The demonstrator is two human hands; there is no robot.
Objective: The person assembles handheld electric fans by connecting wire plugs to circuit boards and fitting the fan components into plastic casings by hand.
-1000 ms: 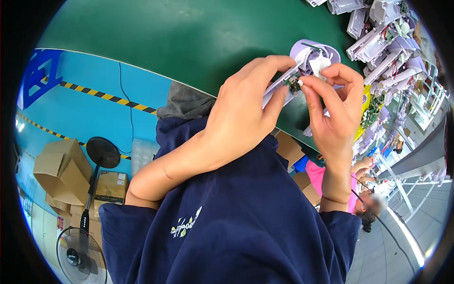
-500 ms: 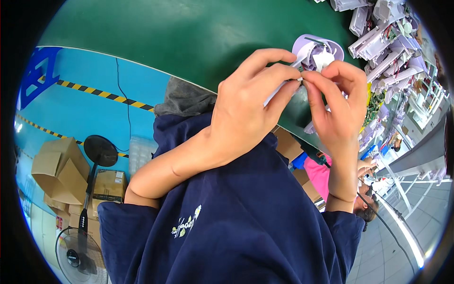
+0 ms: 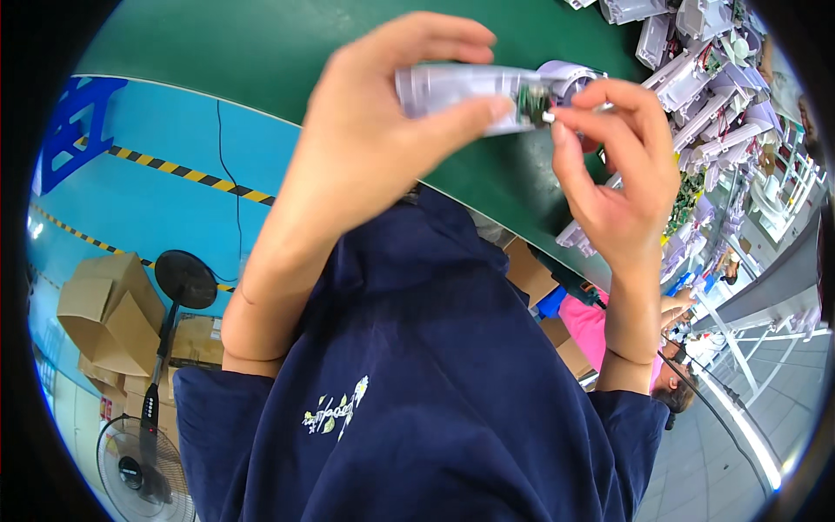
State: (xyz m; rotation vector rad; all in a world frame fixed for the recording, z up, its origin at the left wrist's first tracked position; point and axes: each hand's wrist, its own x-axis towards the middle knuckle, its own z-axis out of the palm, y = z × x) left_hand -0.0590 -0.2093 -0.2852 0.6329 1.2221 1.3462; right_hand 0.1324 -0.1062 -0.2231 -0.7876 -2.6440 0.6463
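Note:
A pale lavender plastic housing (image 3: 435,87), slightly smeared by motion, lies lengthwise in my left hand (image 3: 361,139), the thumb pressed along its near side. At the housing's right end a small green circuit board (image 3: 532,103) shows. My right hand (image 3: 626,174) pinches a tiny white connector (image 3: 549,117) between thumb and forefinger, right beside the board. What the connector is attached to is hard to make out. Just behind, a round lavender part (image 3: 565,70) is partly covered by the housing and my right fingers.
Many lavender housings with wires (image 3: 687,87) are heaped along the right of the green table (image 3: 217,43). Green circuit boards (image 3: 687,196) lie by the heap. A dark power tool (image 3: 565,277) is below the table edge, near a person in pink (image 3: 584,326).
My left hand has moved left and turned, bringing the housing's length and the board into view. My right hand stays nearly in place, still pinching the connector, slightly higher.

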